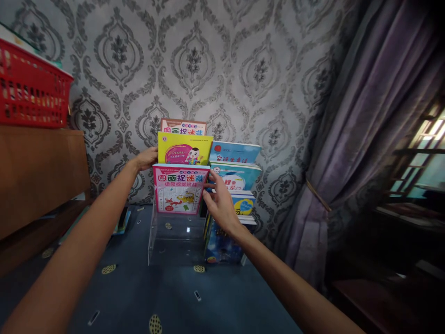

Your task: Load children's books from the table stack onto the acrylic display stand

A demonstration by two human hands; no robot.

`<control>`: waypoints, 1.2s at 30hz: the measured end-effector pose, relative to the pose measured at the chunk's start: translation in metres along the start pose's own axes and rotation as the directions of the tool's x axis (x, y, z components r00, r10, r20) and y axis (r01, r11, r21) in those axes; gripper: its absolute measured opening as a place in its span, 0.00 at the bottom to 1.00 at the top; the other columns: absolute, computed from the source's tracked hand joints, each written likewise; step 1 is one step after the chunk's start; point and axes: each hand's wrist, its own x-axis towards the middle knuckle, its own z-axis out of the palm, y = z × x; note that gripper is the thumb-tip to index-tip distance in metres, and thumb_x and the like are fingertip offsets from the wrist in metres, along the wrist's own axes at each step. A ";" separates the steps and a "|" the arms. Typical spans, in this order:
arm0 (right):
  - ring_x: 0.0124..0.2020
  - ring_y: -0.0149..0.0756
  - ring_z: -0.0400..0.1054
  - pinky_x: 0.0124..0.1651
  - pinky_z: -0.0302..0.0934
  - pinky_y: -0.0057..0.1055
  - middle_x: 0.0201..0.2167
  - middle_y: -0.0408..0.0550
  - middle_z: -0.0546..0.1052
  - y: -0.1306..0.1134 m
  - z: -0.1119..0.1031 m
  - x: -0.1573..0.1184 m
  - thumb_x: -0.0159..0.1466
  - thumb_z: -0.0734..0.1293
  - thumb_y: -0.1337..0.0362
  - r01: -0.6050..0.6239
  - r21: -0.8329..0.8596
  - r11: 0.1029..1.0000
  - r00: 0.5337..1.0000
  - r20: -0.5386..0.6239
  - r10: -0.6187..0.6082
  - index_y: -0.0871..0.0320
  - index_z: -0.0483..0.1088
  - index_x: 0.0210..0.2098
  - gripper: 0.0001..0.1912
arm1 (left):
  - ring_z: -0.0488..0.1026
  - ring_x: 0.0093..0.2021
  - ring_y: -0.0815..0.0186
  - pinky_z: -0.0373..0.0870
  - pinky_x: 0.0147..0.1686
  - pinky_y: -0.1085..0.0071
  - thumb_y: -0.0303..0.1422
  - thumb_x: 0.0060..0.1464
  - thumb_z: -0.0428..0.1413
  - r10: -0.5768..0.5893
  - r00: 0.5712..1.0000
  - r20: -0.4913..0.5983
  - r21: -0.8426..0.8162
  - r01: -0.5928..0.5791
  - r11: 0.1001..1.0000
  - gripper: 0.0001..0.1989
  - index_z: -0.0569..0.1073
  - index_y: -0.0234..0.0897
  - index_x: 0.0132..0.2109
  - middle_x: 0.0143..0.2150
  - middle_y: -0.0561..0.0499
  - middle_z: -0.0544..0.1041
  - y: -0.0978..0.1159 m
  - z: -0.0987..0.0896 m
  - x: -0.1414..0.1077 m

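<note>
A clear tiered stand (177, 239) holds books in two columns. In the left column a pink book (181, 190) stands in front, a yellow book (186, 148) behind it, and another book (183, 125) at the back. My left hand (146, 158) is at the left edge of the yellow book, its fingertips hidden behind it. My right hand (220, 199) touches the right edge of the pink book, thumb and fingers apart. Blue books (236, 150) and a dark blue book (224, 243) stand in the right column, partly behind my right hand.
A red basket (34, 88) sits on a wooden cabinet (41, 171) at the left. More books (122, 221) lie on the dark blue patterned cloth (139, 297) behind my left forearm. A purple curtain (320, 185) hangs at the right.
</note>
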 end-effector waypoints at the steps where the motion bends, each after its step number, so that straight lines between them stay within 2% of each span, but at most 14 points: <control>1: 0.51 0.44 0.70 0.51 0.71 0.49 0.61 0.59 0.65 0.000 0.000 0.000 0.66 0.60 0.67 -0.003 0.000 1.000 1.000 0.000 0.003 0.49 0.51 0.69 0.33 | 0.82 0.35 0.55 0.81 0.37 0.63 0.32 0.39 0.71 -0.003 1.000 -0.020 -0.009 0.003 1.000 0.22 0.80 0.33 0.44 0.36 0.43 0.84 0.004 -0.003 0.002; 3: 0.51 0.45 0.70 0.51 0.72 0.49 0.61 0.58 0.65 0.000 0.000 0.000 0.66 0.60 0.67 -0.009 0.001 1.000 1.000 0.001 0.009 0.48 0.51 0.69 0.33 | 0.82 0.36 0.56 0.81 0.37 0.65 0.34 0.44 0.70 -0.004 0.997 -0.081 -0.049 0.000 0.999 0.22 0.78 0.36 0.48 0.39 0.45 0.84 0.012 -0.007 0.004; 6: 0.51 0.46 0.70 0.50 0.72 0.50 0.62 0.58 0.65 0.001 0.001 -0.001 0.66 0.60 0.67 -0.014 0.004 1.000 1.000 -0.003 0.014 0.48 0.50 0.69 0.33 | 0.82 0.41 0.55 0.80 0.39 0.64 0.35 0.52 0.66 0.046 0.988 -0.147 -0.140 -0.067 0.988 0.21 0.75 0.39 0.53 0.42 0.46 0.84 0.022 -0.011 0.005; 8: 0.52 0.47 0.70 0.49 0.72 0.50 0.62 0.58 0.64 0.002 0.002 -0.001 0.66 0.60 0.68 -0.016 0.009 1.000 1.000 0.000 0.016 0.48 0.50 0.70 0.34 | 0.82 0.43 0.55 0.80 0.42 0.63 0.36 0.55 0.64 0.064 0.985 -0.161 -0.196 -0.096 0.976 0.20 0.74 0.39 0.54 0.43 0.46 0.84 0.025 -0.009 0.005; 11: 0.52 0.47 0.70 0.49 0.72 0.50 0.63 0.59 0.63 0.002 0.003 -0.001 0.66 0.60 0.68 -0.016 0.018 1.000 1.000 0.007 0.016 0.49 0.50 0.70 0.34 | 0.82 0.44 0.55 0.80 0.44 0.61 0.36 0.56 0.63 0.039 0.987 -0.155 -0.243 -0.077 0.967 0.20 0.74 0.40 0.55 0.45 0.46 0.84 0.021 -0.002 0.003; 17: 0.52 0.47 0.70 0.49 0.72 0.51 0.62 0.61 0.64 0.001 0.003 -0.001 0.66 0.60 0.67 -0.014 0.010 1.000 1.000 0.000 0.014 0.52 0.50 0.69 0.33 | 0.82 0.40 0.54 0.81 0.43 0.61 0.35 0.53 0.64 -0.085 0.993 -0.082 -0.230 0.064 0.971 0.20 0.77 0.33 0.52 0.43 0.42 0.84 0.003 0.022 -0.005; 23: 0.53 0.47 0.70 0.49 0.72 0.49 0.62 0.60 0.64 0.000 0.003 -0.002 0.66 0.60 0.67 -0.024 0.006 1.000 1.000 0.001 0.024 0.49 0.50 0.70 0.33 | 0.83 0.36 0.52 0.82 0.38 0.61 0.32 0.50 0.64 -0.155 0.984 -0.085 -0.190 0.136 0.972 0.17 0.80 0.32 0.48 0.37 0.44 0.84 -0.002 0.036 -0.014; 27: 0.53 0.47 0.70 0.49 0.72 0.49 0.62 0.60 0.64 0.002 0.003 -0.002 0.66 0.60 0.67 -0.023 0.008 1.000 1.000 0.002 0.023 0.49 0.50 0.70 0.34 | 0.83 0.36 0.51 0.82 0.38 0.62 0.30 0.47 0.65 -0.150 0.987 -0.050 -0.162 0.140 0.977 0.17 0.81 0.33 0.46 0.36 0.44 0.84 -0.002 0.034 -0.019; 32: 0.53 0.47 0.70 0.51 0.71 0.52 0.62 0.59 0.64 0.002 0.003 -0.002 0.66 0.59 0.68 -0.017 0.005 1.000 1.000 0.007 0.017 0.49 0.49 0.70 0.34 | 0.83 0.38 0.50 0.82 0.39 0.59 0.26 0.42 0.66 -0.186 0.983 0.007 -0.147 0.185 0.972 0.20 0.81 0.32 0.46 0.39 0.42 0.84 -0.005 0.022 -0.024; 36: 0.52 0.47 0.70 0.51 0.71 0.51 0.63 0.59 0.63 0.001 0.003 -0.003 0.66 0.60 0.68 -0.015 0.003 1.000 1.000 0.007 0.015 0.49 0.49 0.70 0.34 | 0.83 0.38 0.50 0.81 0.42 0.58 0.25 0.42 0.63 -0.193 0.981 -0.014 -0.133 0.190 0.973 0.22 0.80 0.31 0.48 0.41 0.41 0.84 -0.005 0.013 -0.027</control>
